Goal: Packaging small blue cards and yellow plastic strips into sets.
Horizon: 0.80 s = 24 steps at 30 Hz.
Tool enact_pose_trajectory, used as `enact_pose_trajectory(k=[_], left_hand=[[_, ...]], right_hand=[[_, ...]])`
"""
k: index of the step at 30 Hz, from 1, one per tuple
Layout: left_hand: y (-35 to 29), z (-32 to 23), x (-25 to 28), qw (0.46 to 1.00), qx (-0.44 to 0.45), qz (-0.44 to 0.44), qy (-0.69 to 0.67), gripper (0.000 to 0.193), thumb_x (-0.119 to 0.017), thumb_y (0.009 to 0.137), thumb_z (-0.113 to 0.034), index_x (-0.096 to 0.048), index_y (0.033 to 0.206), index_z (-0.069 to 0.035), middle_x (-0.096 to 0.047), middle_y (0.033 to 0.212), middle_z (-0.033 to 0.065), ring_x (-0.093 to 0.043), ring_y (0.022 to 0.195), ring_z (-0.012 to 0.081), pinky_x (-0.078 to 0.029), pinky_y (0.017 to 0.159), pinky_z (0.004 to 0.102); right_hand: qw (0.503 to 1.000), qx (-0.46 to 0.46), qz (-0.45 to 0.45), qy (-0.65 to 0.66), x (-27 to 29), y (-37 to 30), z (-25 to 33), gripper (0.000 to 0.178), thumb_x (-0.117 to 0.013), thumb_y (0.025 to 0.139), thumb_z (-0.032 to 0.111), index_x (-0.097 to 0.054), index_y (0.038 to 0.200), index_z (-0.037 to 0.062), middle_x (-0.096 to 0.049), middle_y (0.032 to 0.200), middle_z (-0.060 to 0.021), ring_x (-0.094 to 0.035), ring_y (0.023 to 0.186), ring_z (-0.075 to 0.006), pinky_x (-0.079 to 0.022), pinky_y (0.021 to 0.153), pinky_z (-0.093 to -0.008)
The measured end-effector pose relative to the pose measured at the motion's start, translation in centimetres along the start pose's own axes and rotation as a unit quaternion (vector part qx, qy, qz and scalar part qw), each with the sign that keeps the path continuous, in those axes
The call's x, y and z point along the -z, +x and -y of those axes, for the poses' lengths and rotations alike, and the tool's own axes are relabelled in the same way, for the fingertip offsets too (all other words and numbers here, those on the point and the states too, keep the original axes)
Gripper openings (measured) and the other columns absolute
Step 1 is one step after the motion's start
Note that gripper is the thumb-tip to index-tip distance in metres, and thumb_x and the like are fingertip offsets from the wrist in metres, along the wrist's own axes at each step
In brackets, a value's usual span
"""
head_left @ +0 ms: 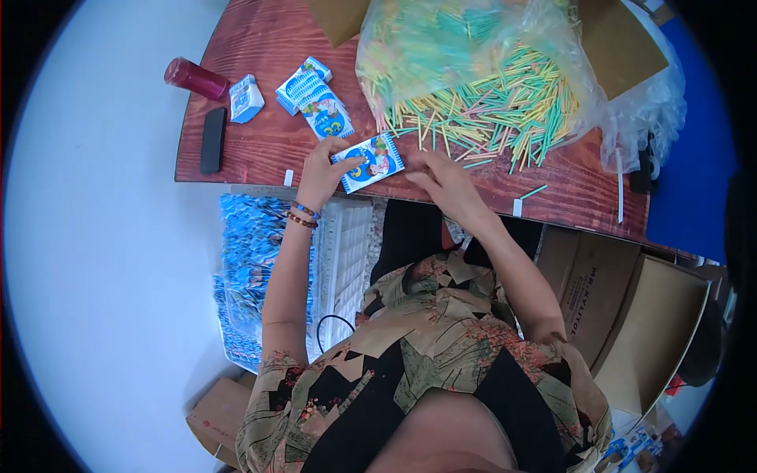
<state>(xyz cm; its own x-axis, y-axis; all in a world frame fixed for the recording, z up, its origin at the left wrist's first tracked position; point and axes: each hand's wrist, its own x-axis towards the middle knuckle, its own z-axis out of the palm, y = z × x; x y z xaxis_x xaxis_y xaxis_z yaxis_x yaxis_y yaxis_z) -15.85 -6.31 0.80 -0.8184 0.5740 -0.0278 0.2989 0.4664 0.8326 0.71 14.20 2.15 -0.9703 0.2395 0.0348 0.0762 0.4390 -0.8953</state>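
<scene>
A blue-and-white packet point(374, 162) lies at the table's front edge, one end pinched in my left hand point(322, 172) with the thumb on top. Just off the packet's right end is my right hand point(448, 186), its thumb and fingers apart and nothing visible between them; the fingertips are slightly blurred. Behind my left hand, several similar packets point(328, 113) lie in an overlapping pile. Beyond my right hand spreads a heap of short pastel sticks point(512, 118), green, yellow and pink, spilling from a clear plastic bag point(441, 55).
A small packet stack point(246, 99), red-capped jar point(195, 78) and black bar point(213, 140) sit at the table's left. Below the edge stands a white crate point(347, 244) beside many blue packets point(256, 244). An open cardboard box point(646, 331) is at the lower right.
</scene>
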Motion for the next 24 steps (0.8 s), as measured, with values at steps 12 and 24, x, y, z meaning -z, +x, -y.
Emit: enact_pose_trajectory(k=[12, 24], left_hand=[[-1.2, -0.6, -3.9, 0.965, -0.125, -0.211, 0.095, 0.023, -0.076, 0.075, -0.009, -0.067, 0.094, -0.001, -0.064, 0.093, 0.0095, -0.058, 0.089, 0.0226, -0.046, 0.078, 0.0327], [-0.6, -1.9, -1.4, 0.98, -0.088, -0.172, -0.056, 0.017, -0.072, 0.077, -0.007, -0.069, 0.094, -0.007, -0.063, 0.085, 0.0038, -0.058, 0.081, 0.0177, -0.044, 0.072, 0.0318]], right_hand=[[0.985, -0.025, -0.025, -0.169, -2.1, 6.1, 0.7, 0.044, -0.07, 0.08, 0.033, -0.059, 0.115, 0.0083, -0.061, 0.109, -0.0117, -0.064, 0.094, -0.028, -0.05, 0.077, -0.0388], [0.987, 0.113, -0.112, 0.005, -2.0, 6.8, -0.4, 0.02, -0.069, 0.083, 0.016, -0.064, 0.097, 0.0038, -0.059, 0.096, -0.0043, -0.058, 0.078, -0.0163, -0.045, 0.07, -0.028]])
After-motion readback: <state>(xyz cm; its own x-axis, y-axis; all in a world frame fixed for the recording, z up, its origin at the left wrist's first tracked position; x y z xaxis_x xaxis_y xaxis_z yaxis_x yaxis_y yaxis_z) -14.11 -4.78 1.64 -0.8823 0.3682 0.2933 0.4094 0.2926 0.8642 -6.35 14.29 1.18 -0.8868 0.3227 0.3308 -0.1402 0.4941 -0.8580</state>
